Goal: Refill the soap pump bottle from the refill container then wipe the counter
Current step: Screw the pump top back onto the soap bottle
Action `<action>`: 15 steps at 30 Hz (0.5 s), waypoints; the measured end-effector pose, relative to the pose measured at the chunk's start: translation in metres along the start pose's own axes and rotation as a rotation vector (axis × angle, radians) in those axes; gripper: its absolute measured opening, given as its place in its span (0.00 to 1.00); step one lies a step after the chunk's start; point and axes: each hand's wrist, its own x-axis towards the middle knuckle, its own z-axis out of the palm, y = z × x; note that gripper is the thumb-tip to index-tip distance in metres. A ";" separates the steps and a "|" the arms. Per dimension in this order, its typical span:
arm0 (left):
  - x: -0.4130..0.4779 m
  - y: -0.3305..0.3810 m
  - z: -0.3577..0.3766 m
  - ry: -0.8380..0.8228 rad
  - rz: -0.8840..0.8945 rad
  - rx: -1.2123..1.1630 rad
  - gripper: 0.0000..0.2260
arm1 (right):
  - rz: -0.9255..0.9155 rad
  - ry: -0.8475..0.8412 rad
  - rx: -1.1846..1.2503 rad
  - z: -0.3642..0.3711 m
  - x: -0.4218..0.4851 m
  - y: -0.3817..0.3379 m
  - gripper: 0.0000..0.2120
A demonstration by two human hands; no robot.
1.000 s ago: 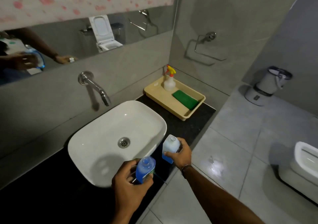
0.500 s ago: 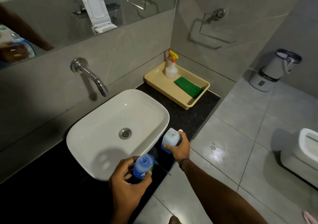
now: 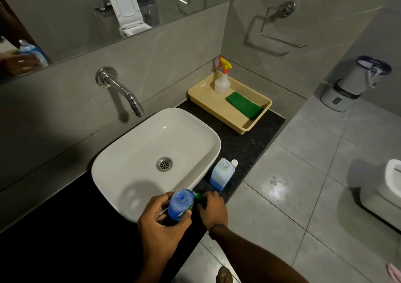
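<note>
My left hand (image 3: 161, 224) grips the blue soap bottle (image 3: 181, 204) at the counter's front edge; its neck is open, with no pump on it. Right beside the bottle, my right hand (image 3: 212, 211) curls its fingers on the green pump head (image 3: 197, 195), most of which is hidden under the hand. The clear refill container (image 3: 222, 174) stands by itself on the black counter (image 3: 245, 143), uncapped, with a little blue liquid at its bottom. Its white cap (image 3: 234, 162) lies next to it.
A white basin (image 3: 134, 152) sits left of the bottles under a chrome tap (image 3: 121, 89). At the counter's far end a beige tray (image 3: 206, 100) holds a spray bottle (image 3: 222, 80) and a green cloth (image 3: 244, 105). A bin (image 3: 351, 83) and a toilet (image 3: 386, 187) stand on the floor to the right.
My right hand has let go of the refill container, which now stands on the counter, and has moved back to the green pump head beside the soap bottle.
</note>
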 end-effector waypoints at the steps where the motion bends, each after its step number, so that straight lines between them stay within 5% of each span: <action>1: -0.001 -0.001 -0.001 0.002 -0.006 0.006 0.28 | -0.026 -0.028 -0.035 0.002 0.004 -0.007 0.18; 9: -0.007 0.005 -0.011 0.014 -0.001 -0.001 0.26 | -0.098 -0.069 -0.354 0.006 0.024 -0.020 0.17; 15: -0.003 0.013 -0.017 0.033 0.023 0.019 0.24 | -0.153 -0.064 -0.335 -0.001 0.017 -0.023 0.15</action>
